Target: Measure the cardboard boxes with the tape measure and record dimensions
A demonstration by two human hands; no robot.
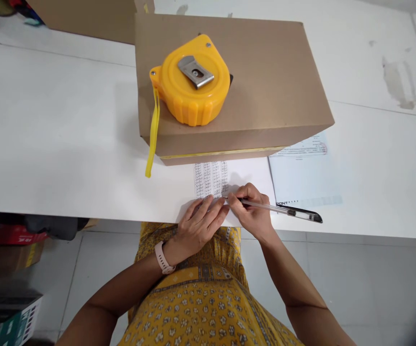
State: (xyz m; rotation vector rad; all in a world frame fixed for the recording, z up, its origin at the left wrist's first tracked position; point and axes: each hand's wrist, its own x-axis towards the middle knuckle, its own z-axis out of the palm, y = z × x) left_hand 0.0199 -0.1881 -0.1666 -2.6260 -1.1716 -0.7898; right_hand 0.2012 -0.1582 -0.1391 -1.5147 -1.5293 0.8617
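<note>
Yellow tape measure [193,81] sits atop the cardboard box [272,86], its strap hanging over the front edge. L hand [196,226] lies flat, grasping nothing, likely pinning the list sheet [211,179] vs. sliding. R hand [253,211] pinches the pen [283,210], tip on the sheet's written column. 1 printed doc [301,178] lies right, partly under the box.

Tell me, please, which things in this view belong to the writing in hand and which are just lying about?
In hand:
pen, gripped by the right hand
written sheet, pressed flat by the left hand

Lying about, untouched:
yellow tape measure on the cardboard box
printed paper partly under that box
second box at the back
</note>
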